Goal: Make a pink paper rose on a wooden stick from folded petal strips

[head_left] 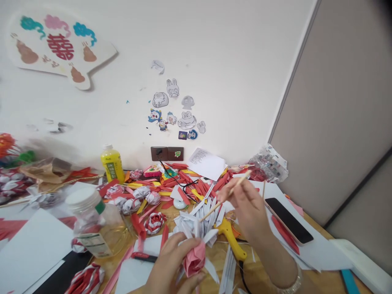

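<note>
My left hand (pixel 170 265) is closed around a folded pink paper flower (pixel 194 259) with white paper petals at its edges. Between the fingertips of my right hand (pixel 249 206) is a thin wooden stick (pixel 211 211), slanting down to the left. Its lower tip hangs over a heap of folded white paper strips (pixel 200 212), just above the flower; whether it touches them I cannot tell. Beneath my right hand lies a yellow hot glue gun (pixel 232 239). A red-and-black utility knife (pixel 143 256) lies left of my left hand.
A clear plastic jar (pixel 102 228) stands at left, with a yellow bottle (pixel 112 164) behind it. Red-and-white paper flowers (pixel 154 223) and folded strips crowd the table's back. At right a phone (pixel 289 220) rests on white paper. A black cord runs to the wall socket (pixel 167 154).
</note>
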The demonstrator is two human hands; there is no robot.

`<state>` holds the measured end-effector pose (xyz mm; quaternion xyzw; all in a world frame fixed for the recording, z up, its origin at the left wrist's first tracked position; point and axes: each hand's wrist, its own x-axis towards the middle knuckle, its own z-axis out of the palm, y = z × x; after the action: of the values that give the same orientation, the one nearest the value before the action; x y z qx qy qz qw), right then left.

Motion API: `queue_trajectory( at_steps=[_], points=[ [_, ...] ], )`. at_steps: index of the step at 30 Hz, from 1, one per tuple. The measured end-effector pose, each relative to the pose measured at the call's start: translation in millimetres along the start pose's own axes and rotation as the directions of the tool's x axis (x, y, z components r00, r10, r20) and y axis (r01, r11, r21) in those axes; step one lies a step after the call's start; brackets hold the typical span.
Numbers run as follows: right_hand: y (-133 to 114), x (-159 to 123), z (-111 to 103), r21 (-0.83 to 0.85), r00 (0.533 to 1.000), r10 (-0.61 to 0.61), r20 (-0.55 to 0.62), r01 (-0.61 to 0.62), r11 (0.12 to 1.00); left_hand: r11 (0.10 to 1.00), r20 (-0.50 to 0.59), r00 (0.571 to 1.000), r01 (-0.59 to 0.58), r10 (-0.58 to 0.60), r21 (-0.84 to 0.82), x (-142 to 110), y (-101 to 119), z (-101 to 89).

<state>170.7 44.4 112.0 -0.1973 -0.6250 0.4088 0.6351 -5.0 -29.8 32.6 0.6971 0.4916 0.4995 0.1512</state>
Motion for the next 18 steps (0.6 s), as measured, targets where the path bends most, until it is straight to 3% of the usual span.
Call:
queue_trajectory(
  at_steps=[2,3,5,7,10,13,18],
  points=[
    [-10,-1,-3,-0.202,0.989,-0.146,-0.002,0.142,0.969,0.997,-0.025,0.999,0.046,-0.045,0.063,2,-4,-1.8],
    [-14,-2,-2,-0.350,0.983,-0.172,0.068,0.185,0.919,0.993,-0.040,0.996,0.079,-0.076,0.088,4,-6,-2.8],
    [-18,-6,4,-0.574,0.939,-0.128,0.318,0.298,0.763,0.981,-0.073,0.988,0.141,-0.133,0.129,7,-10,-5.0],
    [-16,-11,14,-0.657,0.862,-0.024,0.507,0.404,0.637,0.970,-0.089,0.982,0.179,-0.166,0.165,10,-13,-7.1],
    [-4,-19,26,-0.673,0.773,0.025,0.634,0.536,0.509,0.952,-0.083,0.980,0.194,-0.179,0.238,12,-16,-9.5],
    [6,-24,32,-0.715,0.785,0.034,0.618,0.544,0.439,0.923,-0.097,0.981,0.191,-0.167,0.334,11,-18,-10.1],
    [13,-28,35,-0.764,0.834,0.030,0.551,0.490,0.421,0.865,-0.113,0.993,0.075,-0.021,0.495,9,-24,-9.0]
  ],
)
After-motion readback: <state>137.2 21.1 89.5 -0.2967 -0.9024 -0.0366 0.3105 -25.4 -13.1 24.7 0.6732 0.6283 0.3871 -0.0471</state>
